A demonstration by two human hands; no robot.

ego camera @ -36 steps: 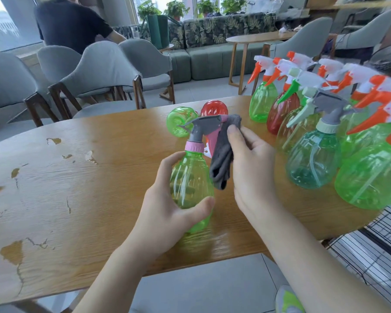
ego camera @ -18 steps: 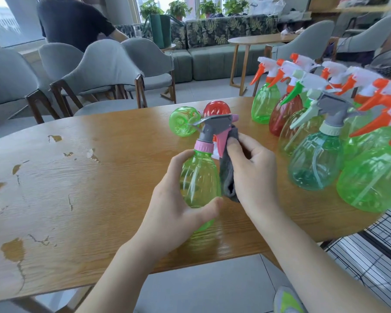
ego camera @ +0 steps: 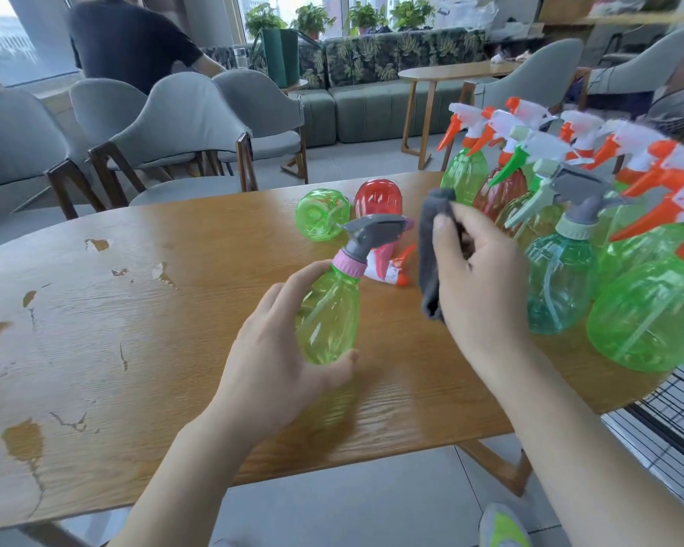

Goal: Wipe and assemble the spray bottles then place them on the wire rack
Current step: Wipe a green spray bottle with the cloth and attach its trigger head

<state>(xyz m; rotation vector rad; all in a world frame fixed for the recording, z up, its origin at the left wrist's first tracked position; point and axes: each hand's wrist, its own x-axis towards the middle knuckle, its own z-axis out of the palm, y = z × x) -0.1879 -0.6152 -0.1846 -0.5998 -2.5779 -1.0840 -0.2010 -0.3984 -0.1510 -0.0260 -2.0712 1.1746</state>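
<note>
Head view: the left hand (ego camera: 281,349) is gripping the green spray bottle (ego camera: 328,309) around its body, fingers curled behind and thumb across the base, tilting it over the wooden table (ego camera: 135,329). The bottle is wearing a pink collar and grey trigger head (ego camera: 372,230). The right hand (ego camera: 478,270) is pinching a grey cloth (ego camera: 431,250) between thumb and curled fingers — just beside the bottle, not touching. Assembled bottles (ego camera: 561,286) are standing at right; the wire rack (ego camera: 668,420) is sitting beyond the table edge.

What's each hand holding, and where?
Left hand grips the green plastic spray bottle round its body; right hand pinches the grey cloth along its edge.
</note>
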